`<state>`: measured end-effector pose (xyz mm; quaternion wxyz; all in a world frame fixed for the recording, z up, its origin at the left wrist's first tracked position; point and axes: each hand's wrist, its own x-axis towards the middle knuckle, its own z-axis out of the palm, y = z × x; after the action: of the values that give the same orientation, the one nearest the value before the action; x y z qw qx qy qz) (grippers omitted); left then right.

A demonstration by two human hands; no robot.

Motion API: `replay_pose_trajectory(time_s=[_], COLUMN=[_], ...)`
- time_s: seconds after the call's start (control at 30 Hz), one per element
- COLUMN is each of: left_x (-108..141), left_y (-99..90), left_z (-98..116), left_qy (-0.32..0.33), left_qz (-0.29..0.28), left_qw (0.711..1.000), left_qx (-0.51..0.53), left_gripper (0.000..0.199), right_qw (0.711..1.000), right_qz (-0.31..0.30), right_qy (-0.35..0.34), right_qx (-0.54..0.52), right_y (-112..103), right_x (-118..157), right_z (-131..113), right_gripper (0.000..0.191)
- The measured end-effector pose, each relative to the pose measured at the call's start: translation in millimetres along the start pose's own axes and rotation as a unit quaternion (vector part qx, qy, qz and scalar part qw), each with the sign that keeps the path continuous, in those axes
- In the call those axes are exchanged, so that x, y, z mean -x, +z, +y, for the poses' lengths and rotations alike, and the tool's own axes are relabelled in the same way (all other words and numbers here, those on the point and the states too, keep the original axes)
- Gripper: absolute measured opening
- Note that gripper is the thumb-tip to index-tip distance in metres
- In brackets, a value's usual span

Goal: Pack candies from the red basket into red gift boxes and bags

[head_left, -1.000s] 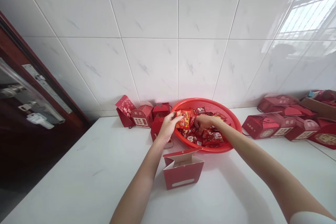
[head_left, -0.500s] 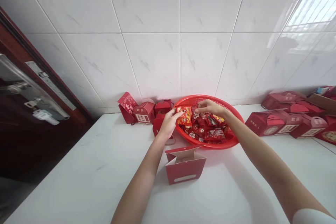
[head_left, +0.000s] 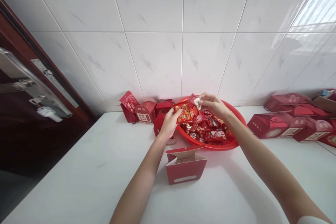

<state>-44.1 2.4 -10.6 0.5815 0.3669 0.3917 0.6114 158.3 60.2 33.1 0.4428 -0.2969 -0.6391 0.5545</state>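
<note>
From the head camera, a person's two bare hands work above a red plastic basket (head_left: 219, 146) set against a white tiled wall (head_left: 154, 63). The left hand (head_left: 169, 123), at the basket's left rim, has its grip closed around a red-and-gold packet (head_left: 184, 113); whether more wrappers sit beneath it cannot be told. The right hand (head_left: 213, 105), raised over the back of the basket, keeps a narrow grip, thumb and fingertips pinching a small red-and-white packet (head_left: 195, 101) just beside the other. Below them, shiny red packets (head_left: 215, 135) lie heaped inside the basket.

In front of the basket, a red paper box (head_left: 187, 172) stands upright on the white tabletop (head_left: 78, 168), its top open and its pale inside showing. By the wall to the left, a tilted red carton (head_left: 128, 106) leans beside a box with a white printed panel (head_left: 145, 112). Closed red gift boxes (head_left: 267, 126) crowd together at the right, near a brown cardboard box (head_left: 324, 103) cut off by the frame. At far left, keys (head_left: 49, 113) hang from the lock of a dark red door (head_left: 31, 126).
</note>
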Motion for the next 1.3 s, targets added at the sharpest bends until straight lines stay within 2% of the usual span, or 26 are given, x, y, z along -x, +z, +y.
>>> replay_pose_trajectory(time_s=[0.1, 0.17, 0.37, 0.43, 0.53, 0.63, 0.77, 0.9, 1.0, 1.1, 1.2, 1.27, 1.3], left_x=[1.3, 2.3, 2.6, 1.7, 0.3, -0.3, 0.7, 2.0, 2.0, 1.4, 0.8, 0.7, 0.7], left_y=[1.5, 2.0, 0.9, 0.8, 0.9, 1.4, 2.3, 2.7, 2.6, 2.4, 2.2, 2.2, 2.1], left_z=[0.7, 0.9, -2.3, -3.5, -4.5, -4.3, -2.3, -0.8, -0.9, -1.5, -1.8, -1.9, -1.9], left_qy=[0.007, 0.009, 0.061, 0.058, 0.049, 0.048, 0.037, 0.033, 0.037, 0.035, 0.032, 0.032, 0.032], left_qz=[-0.019, -0.037, -0.062, -0.054, -0.030, -0.016, -0.021, -0.022, -0.020, -0.018, -0.021, -0.023, -0.023], left_qw=[1.000, 0.999, 0.994, 0.996, 0.998, 0.999, 0.999, 0.999, 0.999, 0.999, 0.999, 0.999, 0.999], left_qx=[0.009, 0.005, -0.066, -0.045, -0.006, 0.008, 0.020, 0.022, 0.021, 0.022, 0.027, 0.027, 0.026], left_gripper=[0.041, 0.044, 0.050, 0.047, 0.045, 0.044, 0.043, 0.044, 0.045, 0.043, 0.040, 0.038, 0.038], right_qw=[0.992, 0.988, 0.990, 0.982, 0.945, 0.904, 0.836, 0.781, 0.750, 0.719, 0.691, 0.687, 0.692], right_qz=[-0.078, -0.093, -0.068, -0.037, -0.029, -0.095, -0.208, -0.248, -0.206, -0.094, -0.001, 0.009, -0.006], right_qy=[0.021, 0.028, 0.013, 0.010, 0.044, 0.098, 0.154, 0.167, 0.166, 0.147, 0.120, 0.099, 0.089], right_qx=[0.093, 0.118, 0.120, 0.183, 0.324, 0.406, 0.485, 0.548, 0.606, 0.672, 0.713, 0.720, 0.717], right_y=[6.2, 10.2, 9.8, 4.6, -5.1, -9.7, 0.6, 13.4, 11.1, 1.9, -3.2, -0.9, 1.7], right_x=[1.7, 1.7, 1.7, 0.7, -2.1, -3.1, 0.3, 1.7, -0.1, -0.4, 1.3, 1.9, 1.8], right_z=[4.7, 8.9, 9.8, 8.9, 12.9, 22.7, 33.2, 30.5, 20.8, 10.4, 4.9, 5.4, 6.9], right_gripper=[0.036, 0.038, 0.041, 0.035, 0.034, 0.025, 0.041, 0.038, 0.029, 0.032, 0.044, 0.048, 0.048])
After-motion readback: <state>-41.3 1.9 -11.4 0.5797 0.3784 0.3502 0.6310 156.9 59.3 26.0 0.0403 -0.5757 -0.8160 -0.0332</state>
